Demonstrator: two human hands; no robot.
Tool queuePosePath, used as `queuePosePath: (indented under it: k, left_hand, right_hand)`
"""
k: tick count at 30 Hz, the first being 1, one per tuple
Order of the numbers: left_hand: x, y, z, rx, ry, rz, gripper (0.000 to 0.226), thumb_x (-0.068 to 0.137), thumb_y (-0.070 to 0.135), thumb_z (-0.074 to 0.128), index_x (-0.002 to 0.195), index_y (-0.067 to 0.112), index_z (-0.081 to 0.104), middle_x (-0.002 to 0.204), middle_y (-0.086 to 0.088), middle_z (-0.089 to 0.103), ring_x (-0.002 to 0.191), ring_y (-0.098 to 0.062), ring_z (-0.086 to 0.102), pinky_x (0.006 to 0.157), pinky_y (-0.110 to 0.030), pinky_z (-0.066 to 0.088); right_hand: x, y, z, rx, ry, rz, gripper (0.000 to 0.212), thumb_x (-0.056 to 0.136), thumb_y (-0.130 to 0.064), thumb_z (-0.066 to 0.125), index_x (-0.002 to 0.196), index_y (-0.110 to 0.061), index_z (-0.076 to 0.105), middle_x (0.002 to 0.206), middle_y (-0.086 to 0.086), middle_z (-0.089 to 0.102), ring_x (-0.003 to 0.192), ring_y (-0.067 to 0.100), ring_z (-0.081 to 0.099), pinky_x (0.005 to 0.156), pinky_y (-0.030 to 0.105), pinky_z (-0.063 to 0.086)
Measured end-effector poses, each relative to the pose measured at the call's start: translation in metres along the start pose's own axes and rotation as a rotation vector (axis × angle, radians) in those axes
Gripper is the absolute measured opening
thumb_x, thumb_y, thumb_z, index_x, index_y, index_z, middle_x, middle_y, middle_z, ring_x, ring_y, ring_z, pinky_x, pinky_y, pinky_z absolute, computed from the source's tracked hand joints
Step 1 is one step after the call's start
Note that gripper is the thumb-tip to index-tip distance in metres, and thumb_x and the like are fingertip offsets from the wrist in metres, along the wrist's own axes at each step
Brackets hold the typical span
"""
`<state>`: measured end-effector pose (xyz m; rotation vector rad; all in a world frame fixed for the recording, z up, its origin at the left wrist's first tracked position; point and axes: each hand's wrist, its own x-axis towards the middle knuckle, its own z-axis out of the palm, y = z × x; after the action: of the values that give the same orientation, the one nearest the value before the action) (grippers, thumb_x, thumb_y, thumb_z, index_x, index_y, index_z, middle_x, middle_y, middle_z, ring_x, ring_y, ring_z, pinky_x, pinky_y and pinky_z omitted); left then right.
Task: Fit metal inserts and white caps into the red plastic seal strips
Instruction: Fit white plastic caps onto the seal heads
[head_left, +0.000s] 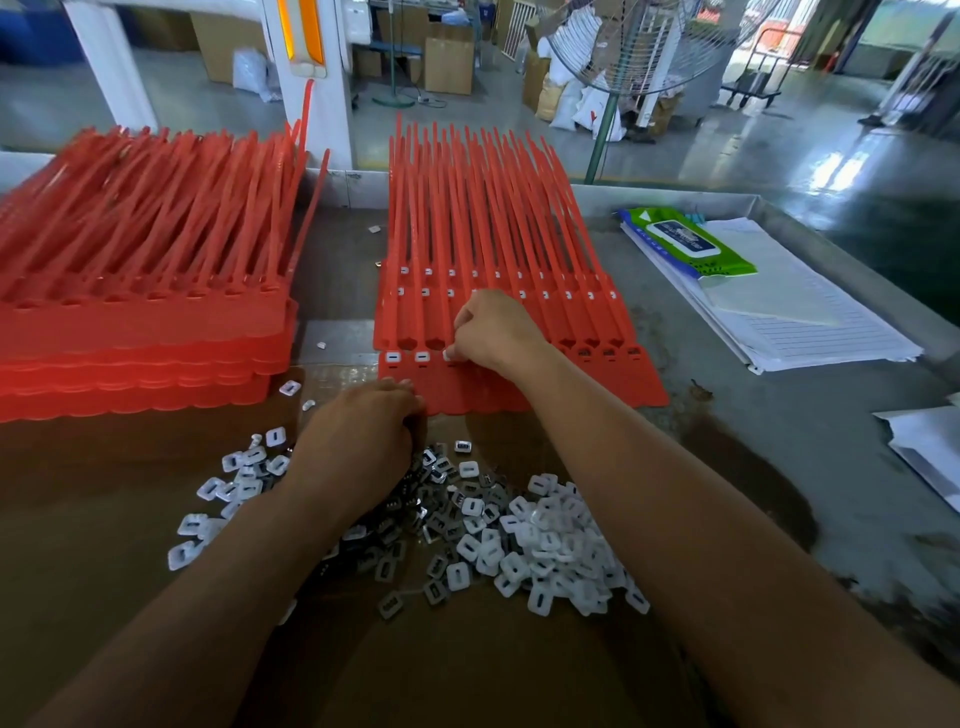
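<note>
Hands work at two levels: the right hand (493, 332) is curled knuckles-up over the near row of the red seal strips (519, 234), its fingertips pinching a white cap (448, 355) down at the third socket from the left. The left hand (363, 431) lies lower, fingers bent down into the heap of metal inserts (441, 519) by the sheet's near edge; whether it has hold of a piece I cannot tell, since the fingertips are hidden. The strips lie as one joined sheet on the table (779, 441) straight ahead of the person, with the long tails pointing away and the row of heads running left to right across the front. Two fitted caps (392, 357) sit just left of the right hand's fingertips, so the work appears to run from left to right. The uncapped sockets (609, 353) lie to the right of that hand, further along the same row, and look dark inside; inserts may be seated there, though this is too small to tell. That hand is the nearer one to them, and the next move would be a short shift sideways along the row rather than a reach forward. Loose caps (545, 535) are heaped on the cardboard (130, 519) below the right forearm, while a second stack of strips (145, 312) waits at the left.
</note>
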<state>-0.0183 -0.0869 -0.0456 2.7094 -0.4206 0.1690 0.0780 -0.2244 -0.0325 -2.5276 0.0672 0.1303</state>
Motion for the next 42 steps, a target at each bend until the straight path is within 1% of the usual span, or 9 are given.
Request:
queuePosePath:
  k: [5,13,17,20,24,26,30,33,42]
  left_hand:
    - [-0.001,0.001,0.001,-0.009,0.016,-0.006,0.033,0.084,0.006,0.046,0.111,0.015,0.064,0.127,0.000,0.056,0.116,-0.018,0.050,0.093,-0.028,0.038]
    - [-0.002,0.002,0.000,-0.010,0.012,0.000,0.031,0.085,0.007,0.046,0.109,0.013,0.064,0.122,-0.003,0.058,0.110,-0.020,0.054,0.090,-0.030,0.040]
    - [-0.002,0.001,0.000,-0.008,0.007,-0.002,0.033,0.084,0.006,0.046,0.111,0.014,0.063,0.125,-0.002,0.057,0.114,-0.019,0.052,0.092,-0.030,0.039]
    - [-0.001,0.000,0.000,-0.004,0.006,-0.001,0.035,0.085,0.006,0.045,0.114,0.015,0.062,0.129,0.000,0.054,0.119,-0.018,0.048,0.095,-0.028,0.036]
    - [-0.001,-0.002,0.001,-0.001,0.001,0.005,0.037,0.084,0.005,0.045,0.116,0.016,0.060,0.132,0.001,0.051,0.123,-0.016,0.045,0.098,-0.026,0.034]
    - [-0.001,-0.003,0.001,-0.001,0.001,0.004,0.037,0.084,0.005,0.045,0.116,0.016,0.061,0.132,0.001,0.051,0.123,-0.016,0.045,0.098,-0.027,0.034]
    - [-0.001,-0.003,0.002,0.007,-0.004,0.006,0.036,0.085,0.006,0.044,0.116,0.015,0.060,0.131,-0.001,0.053,0.120,-0.017,0.048,0.097,-0.029,0.036]
    - [-0.001,-0.005,0.003,0.015,-0.014,-0.005,0.039,0.085,0.006,0.043,0.121,0.017,0.057,0.133,0.001,0.050,0.122,-0.017,0.045,0.100,-0.029,0.033]
    - [0.001,-0.006,0.006,0.015,-0.012,-0.019,0.043,0.084,0.005,0.043,0.123,0.017,0.054,0.137,0.004,0.046,0.126,-0.013,0.040,0.104,-0.028,0.029]
  right_hand:
    - [0.008,-0.002,0.002,0.017,0.013,0.065,0.030,0.072,-0.015,0.074,0.097,-0.005,0.062,0.096,0.008,0.065,0.090,0.024,0.060,0.081,0.036,0.050]
    - [0.009,-0.008,0.001,-0.079,-0.010,0.075,0.034,0.071,-0.018,0.077,0.079,-0.014,0.044,0.070,0.001,0.049,0.073,0.020,0.048,0.067,0.031,0.041]
    - [0.010,-0.002,0.002,-0.032,-0.029,0.075,0.026,0.073,-0.020,0.075,0.075,-0.012,0.051,0.083,0.007,0.056,0.080,0.023,0.055,0.075,0.033,0.049]
    - [0.006,0.000,0.002,0.015,-0.029,0.071,0.028,0.074,-0.021,0.075,0.094,-0.007,0.061,0.103,0.009,0.061,0.099,0.025,0.058,0.088,0.038,0.048]
    - [-0.008,0.004,-0.008,0.094,-0.059,-0.032,0.002,0.084,-0.010,0.063,0.082,-0.010,0.063,0.094,0.004,0.063,0.083,0.013,0.060,0.067,0.020,0.043]
    - [-0.015,0.007,-0.013,0.201,-0.084,-0.045,0.016,0.087,-0.006,0.057,0.076,-0.017,0.056,0.082,-0.002,0.061,0.064,0.006,0.057,0.055,0.015,0.039]
    - [-0.032,0.013,-0.022,0.265,-0.078,-0.070,0.014,0.088,-0.009,0.057,0.079,-0.020,0.055,0.078,-0.004,0.061,0.068,0.005,0.058,0.058,0.017,0.042]
    - [-0.049,0.022,-0.032,0.207,-0.094,-0.131,0.014,0.087,-0.011,0.059,0.077,-0.020,0.058,0.074,-0.005,0.062,0.067,0.006,0.058,0.064,0.020,0.046]
    - [-0.106,0.052,-0.053,-0.080,-0.293,-0.224,0.011,0.083,-0.021,0.064,0.077,-0.029,0.061,0.075,-0.018,0.060,0.068,-0.006,0.055,0.061,0.007,0.040]
